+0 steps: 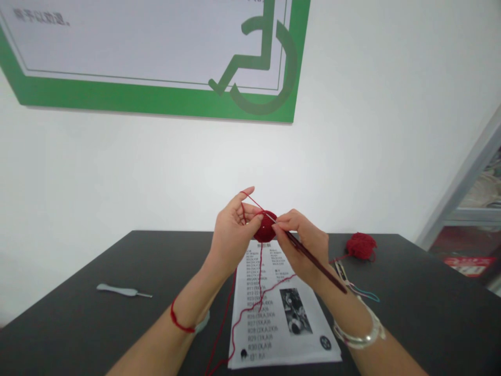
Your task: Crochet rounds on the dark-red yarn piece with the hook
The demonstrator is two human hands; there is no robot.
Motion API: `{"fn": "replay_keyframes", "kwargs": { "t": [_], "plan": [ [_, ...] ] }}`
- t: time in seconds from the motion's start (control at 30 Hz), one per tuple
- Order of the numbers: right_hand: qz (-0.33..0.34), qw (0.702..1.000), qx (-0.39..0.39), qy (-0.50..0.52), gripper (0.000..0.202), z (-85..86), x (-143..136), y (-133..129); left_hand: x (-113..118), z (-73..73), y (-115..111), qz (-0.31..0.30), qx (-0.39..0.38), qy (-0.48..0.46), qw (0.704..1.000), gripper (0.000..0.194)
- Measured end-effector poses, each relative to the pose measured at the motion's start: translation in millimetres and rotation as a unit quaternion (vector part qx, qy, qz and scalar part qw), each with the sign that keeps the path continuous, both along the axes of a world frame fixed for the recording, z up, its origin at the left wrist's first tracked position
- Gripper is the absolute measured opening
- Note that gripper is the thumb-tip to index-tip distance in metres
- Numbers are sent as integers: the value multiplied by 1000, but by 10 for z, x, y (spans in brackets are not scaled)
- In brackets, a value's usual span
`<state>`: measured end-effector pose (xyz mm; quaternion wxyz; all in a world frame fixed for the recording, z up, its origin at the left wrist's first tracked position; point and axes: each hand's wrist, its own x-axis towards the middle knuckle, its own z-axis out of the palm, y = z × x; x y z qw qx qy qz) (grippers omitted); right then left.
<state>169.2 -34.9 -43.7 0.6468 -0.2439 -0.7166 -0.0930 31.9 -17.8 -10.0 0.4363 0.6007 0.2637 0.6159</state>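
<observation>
A small round piece of dark red crochet (265,230) is held up above the table. Thumb and fingers of my left hand (237,222) pinch its left edge, and red yarn (254,200) runs from the raised index finger to the work. My right hand (303,237) is closed round a crochet hook (313,260) with a dark brown handle. Its metal tip meets the top of the crochet piece. A yarn tail hangs from the piece over a printed pattern sheet (270,347), which lies below both hands.
On the dark table (164,334), a second hook with a pale handle (117,290) lies at left. A red yarn ball (360,246) sits at the back right, near small scissors (342,272) with a teal cord. A green-framed sign (156,102) hangs on the wall; shelving stands at right.
</observation>
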Motion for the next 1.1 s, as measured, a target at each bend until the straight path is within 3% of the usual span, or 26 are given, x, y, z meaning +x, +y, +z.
{"fn": "replay_keyframes", "kwargs": {
  "t": [0.1, 0.3, 0.47, 0.53, 0.73, 0.87, 0.93, 1.03, 1.1],
  "plan": [
    [4, 995, -49, 89, 13, -50, -73, 4, 10, -16, 4, 18, 13, 3, 1000, 60],
    [-68, 992, 105, -17, 21, -111, -126, 58, 6, -36, 31, 16, 7, 12, 1000, 61],
    [4, 990, -57, 128, 14, -92, -137, 17, 4, -35, 36, 19, 13, 22, 1000, 60],
    [7, 988, -83, 132, 13, -67, -134, -25, 4, -31, 27, 30, 23, 28, 999, 60],
    [-58, 998, -16, 26, 12, 3, -86, -84, -9, -45, 16, 66, 71, 61, 993, 57],
    [-90, 990, 90, -65, 20, -28, -111, -36, -16, -84, 23, 76, 88, 60, 991, 57],
    [-88, 988, 113, -56, 21, -64, -161, -13, -10, -99, 17, 83, 93, 56, 991, 56],
    [-43, 995, 17, 83, 17, -116, -249, -5, 6, -111, 3, 95, 105, 50, 989, 54],
    [-3, 985, -57, 162, 12, -140, -281, -3, 17, -113, 1, 103, 116, 53, 986, 52]
  ]
}}
